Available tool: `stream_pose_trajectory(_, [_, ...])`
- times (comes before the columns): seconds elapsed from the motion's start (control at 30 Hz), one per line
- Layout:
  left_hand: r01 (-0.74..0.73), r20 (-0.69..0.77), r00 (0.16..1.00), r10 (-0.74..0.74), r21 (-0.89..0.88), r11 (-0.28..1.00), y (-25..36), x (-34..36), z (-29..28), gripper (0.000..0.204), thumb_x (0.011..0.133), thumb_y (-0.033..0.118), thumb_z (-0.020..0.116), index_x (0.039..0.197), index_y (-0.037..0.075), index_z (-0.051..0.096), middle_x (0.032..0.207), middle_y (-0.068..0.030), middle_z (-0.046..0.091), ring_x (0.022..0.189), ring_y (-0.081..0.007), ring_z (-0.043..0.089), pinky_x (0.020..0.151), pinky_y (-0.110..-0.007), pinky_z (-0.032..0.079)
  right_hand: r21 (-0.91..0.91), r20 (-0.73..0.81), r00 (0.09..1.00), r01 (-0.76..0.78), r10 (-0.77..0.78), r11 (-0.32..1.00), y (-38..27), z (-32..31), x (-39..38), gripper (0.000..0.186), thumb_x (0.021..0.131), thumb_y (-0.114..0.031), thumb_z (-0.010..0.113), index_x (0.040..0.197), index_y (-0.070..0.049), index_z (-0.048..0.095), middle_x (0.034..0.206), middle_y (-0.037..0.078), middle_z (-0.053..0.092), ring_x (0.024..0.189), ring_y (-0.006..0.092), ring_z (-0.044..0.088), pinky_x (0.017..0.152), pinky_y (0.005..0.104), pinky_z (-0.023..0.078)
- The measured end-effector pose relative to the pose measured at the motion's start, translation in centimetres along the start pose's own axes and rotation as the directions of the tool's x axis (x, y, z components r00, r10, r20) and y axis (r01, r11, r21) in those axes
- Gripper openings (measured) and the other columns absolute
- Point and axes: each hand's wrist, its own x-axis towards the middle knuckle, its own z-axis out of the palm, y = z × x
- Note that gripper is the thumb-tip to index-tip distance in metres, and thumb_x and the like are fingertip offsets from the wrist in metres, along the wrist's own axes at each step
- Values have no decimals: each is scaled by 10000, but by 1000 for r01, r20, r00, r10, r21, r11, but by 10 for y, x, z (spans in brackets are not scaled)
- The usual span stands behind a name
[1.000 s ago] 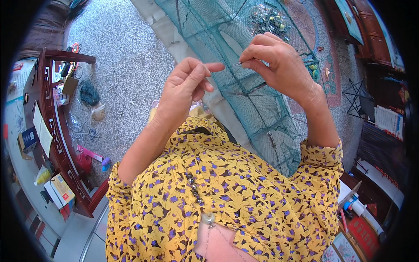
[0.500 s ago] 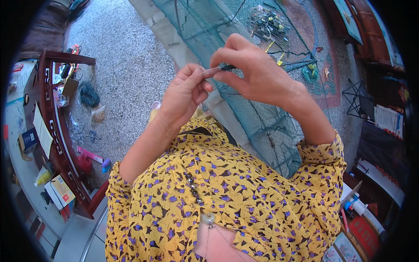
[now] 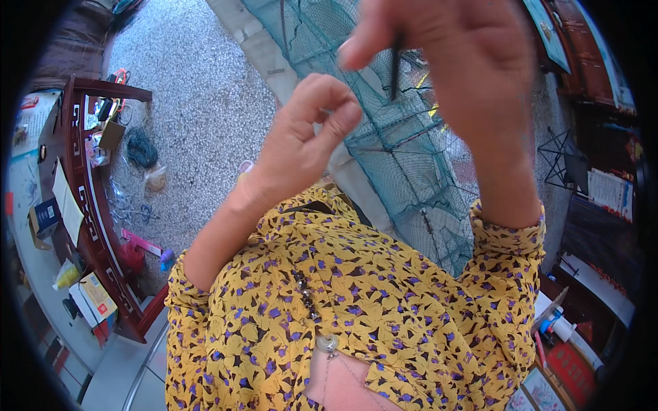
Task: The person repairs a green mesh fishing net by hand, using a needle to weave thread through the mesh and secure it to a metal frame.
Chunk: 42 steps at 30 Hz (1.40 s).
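Note:
My left hand [image 3: 308, 127] is raised over my lap, thumb and forefinger pinched together. Anything between those fingertips is too small to make out. Higher up and to the right is my right hand [image 3: 473, 61], large and smeared by motion, apart from the left one. A slim dark stick-like tool [image 3: 395, 68] sticks out below its fingers, and the hand appears to hold it. Part of the grip is cut off by the top edge. Beneath both hands a blue-green mesh net [image 3: 418, 171] with dark cross ribs stretches from the far side down to my right side.
To the left stands a dark red wooden stand [image 3: 86, 198]. Near it on the speckled floor [image 3: 199, 82] lie a dark green bundle of netting [image 3: 140, 147] and a pink object [image 3: 140, 241]. A folding black frame [image 3: 565, 161] stands at the right, before dark cabinets.
My right hand has pulled up and to the right, away from the left hand, with the dark tool. The left hand has risen slightly and kept its pinch.

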Motion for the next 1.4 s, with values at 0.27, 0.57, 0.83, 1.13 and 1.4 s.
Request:
stream_pose_trajectory(0.27, [181, 30, 982, -185, -416, 891, 7, 7, -26, 162, 934, 197, 518, 888, 60, 592, 908, -48, 647, 927, -149, 610, 838, -286, 468, -668, 336, 939, 185, 71, 721, -32, -80, -6, 141, 919, -120, 593, 1003, -19, 645, 854, 35, 646, 678, 20, 543, 559, 151, 393])
stream_pose_trajectory(0.57, [218, 60, 974, -216, -490, 844, -2, 8, -29, 145, 940, 149, 461, 869, 43, 530, 884, -74, 580, 993, -251, 612, 849, -312, 503, -632, -79, 929, -327, 361, 702, -18, -116, -19, 186, 922, -181, 599, 1024, -39, 661, 752, -26, 595, 595, 9, 470, 495, 162, 348])
stream_pose_trajectory(0.83, [237, 79, 964, -253, -681, 693, -11, 4, -33, 119, 978, 165, 465, 914, 74, 509, 907, -71, 578, 865, -201, 614, 646, -230, 459, -657, 349, 924, 120, 159, 744, -2, -80, -25, 67, 892, -105, 588, 917, -64, 636, 865, 18, 586, 777, 116, 563, 625, 244, 444])
stream_pose_trajectory(1.13, [267, 21, 949, -314, -579, 770, -16, -4, -19, 137, 991, 187, 464, 923, 82, 519, 1041, -140, 611, 658, -43, 531, 482, -143, 355, -824, 341, 912, 175, 226, 538, 41, -68, -39, 60, 806, -108, 645, 863, -89, 649, 823, 49, 572, 830, 255, 584, 703, 352, 479])
stream_pose_trajectory(1.4, [323, 50, 924, -379, -632, 705, -26, -6, -19, 143, 998, 184, 441, 928, 81, 512, 1188, -218, 577, 648, -35, 508, 476, -144, 352, -740, 362, 909, 144, 208, 657, 53, -59, -37, 62, 792, -98, 666, 845, -72, 648, 812, 76, 586, 806, 267, 587, 697, 354, 475])
